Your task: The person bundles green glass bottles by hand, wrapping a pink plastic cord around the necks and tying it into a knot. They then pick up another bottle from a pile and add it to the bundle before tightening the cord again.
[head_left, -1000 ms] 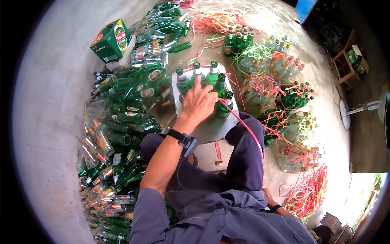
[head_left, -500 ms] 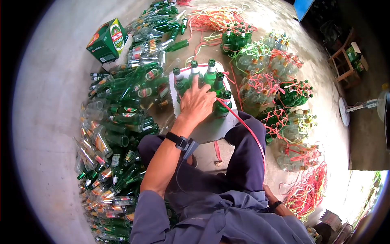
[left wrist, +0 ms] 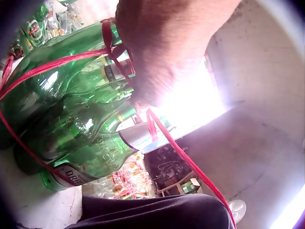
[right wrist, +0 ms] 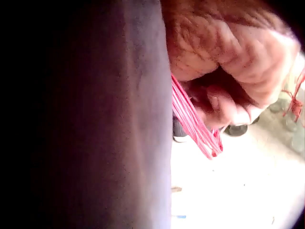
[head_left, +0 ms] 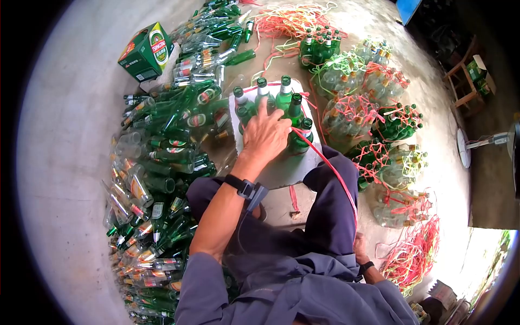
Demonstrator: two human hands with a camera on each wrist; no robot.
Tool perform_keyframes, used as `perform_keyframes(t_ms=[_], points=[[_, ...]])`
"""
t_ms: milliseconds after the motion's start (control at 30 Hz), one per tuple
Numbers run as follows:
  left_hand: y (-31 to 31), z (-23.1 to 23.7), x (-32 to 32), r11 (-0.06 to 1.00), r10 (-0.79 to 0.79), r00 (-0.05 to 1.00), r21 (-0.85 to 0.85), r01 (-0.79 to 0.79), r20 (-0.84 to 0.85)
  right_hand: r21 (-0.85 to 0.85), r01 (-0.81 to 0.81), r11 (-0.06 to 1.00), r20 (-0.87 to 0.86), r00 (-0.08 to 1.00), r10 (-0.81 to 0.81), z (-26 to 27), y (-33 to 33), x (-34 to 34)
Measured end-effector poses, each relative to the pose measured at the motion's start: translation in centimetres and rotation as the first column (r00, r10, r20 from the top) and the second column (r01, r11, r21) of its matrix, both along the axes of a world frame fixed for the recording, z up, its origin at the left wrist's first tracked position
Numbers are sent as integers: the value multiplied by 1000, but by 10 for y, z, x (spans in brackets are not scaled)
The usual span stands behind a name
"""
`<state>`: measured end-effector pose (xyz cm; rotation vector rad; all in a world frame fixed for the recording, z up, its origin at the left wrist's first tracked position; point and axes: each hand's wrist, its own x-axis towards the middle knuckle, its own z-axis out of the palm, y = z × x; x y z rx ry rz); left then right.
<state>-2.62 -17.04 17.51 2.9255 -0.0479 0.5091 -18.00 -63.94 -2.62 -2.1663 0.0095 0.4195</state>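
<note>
Green bottles stand on a white board, heaped bottles on the floor.

The head view looks forward and down over the lap, wide. The left wrist view, rolled sideways, faces the bottles closely; both share these and a knee. The right wrist view sits very near the right fingers, part-blocked by cloth.

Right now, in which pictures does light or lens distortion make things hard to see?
Head view: fisheye bending and black corners, yet the green bottles look clear; left wrist: white glare beside the left hand; right wrist: overexposed floor below the right hand, darkness at left.
</note>
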Motion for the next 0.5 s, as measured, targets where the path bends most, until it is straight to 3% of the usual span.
perform_keyframes(t_ms=[67,100,167,200,233,267,333,433,500], points=[[0,0,1,1000,-1,1000,-6,1,2,-165,-70,984,200,974,103,49,17,24],[0,1,1,1000,-2,1000,-5,2,3,-100,28,995,229,973,-5,61,25,34],[-1,2,0,1000,9,1000,-6,-9,-16,-68,-40,997,408,911,65,87,25,62],[-2,2,0,1000,7,1000,-6,-7,-15,-127,-76,989,492,861,129,130,43,74],[-2,1,0,1000,12,1000,-7,-12,-10,48,-104,993,512,856,65,145,49,87],[-2,0,0,1000,17,1000,-8,-17,-7,202,-69,977,393,919,-16,188,70,90],[-2,-1,0,1000,16,1000,2,-16,-1,421,-67,905,350,932,-94,219,87,104],[-2,-1,1,1000,19,1000,5,-19,7,335,-123,934,495,867,-63,237,105,127],[-2,-1,0,1000,22,1000,0,-22,7,363,61,930,359,912,-200,248,125,137]])
